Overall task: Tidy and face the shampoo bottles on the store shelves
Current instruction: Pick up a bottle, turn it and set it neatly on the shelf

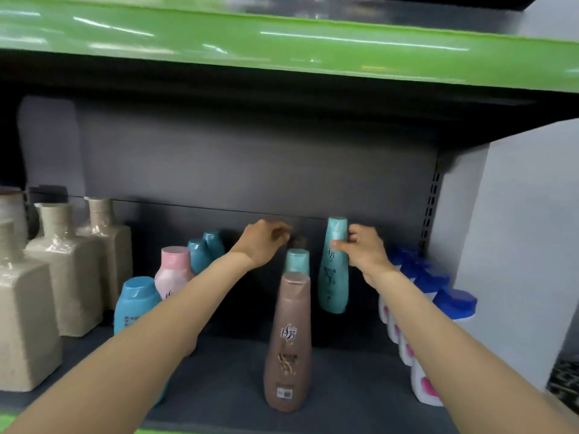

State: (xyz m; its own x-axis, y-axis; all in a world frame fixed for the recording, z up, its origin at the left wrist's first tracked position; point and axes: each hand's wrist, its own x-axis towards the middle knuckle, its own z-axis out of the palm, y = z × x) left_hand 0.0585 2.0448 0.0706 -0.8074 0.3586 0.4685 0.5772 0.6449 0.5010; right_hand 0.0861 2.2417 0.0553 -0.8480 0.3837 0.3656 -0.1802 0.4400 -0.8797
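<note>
My right hand grips the neck of a tall teal shampoo bottle, held lifted above the dark shelf floor. My left hand reaches deep into the shelf, its fingers closed on the brown cap of a bottle at the back; that bottle's body is hidden. A brown shampoo bottle stands upright at the front centre, label facing me, with another teal-capped bottle right behind it. At left stand a light-blue bottle, a pink bottle and two teal bottles.
Beige square bottles fill the left end of the shelf. A row of white bottles with blue caps runs along the right end. A green-edged shelf hangs overhead. A grey wall lies to the right.
</note>
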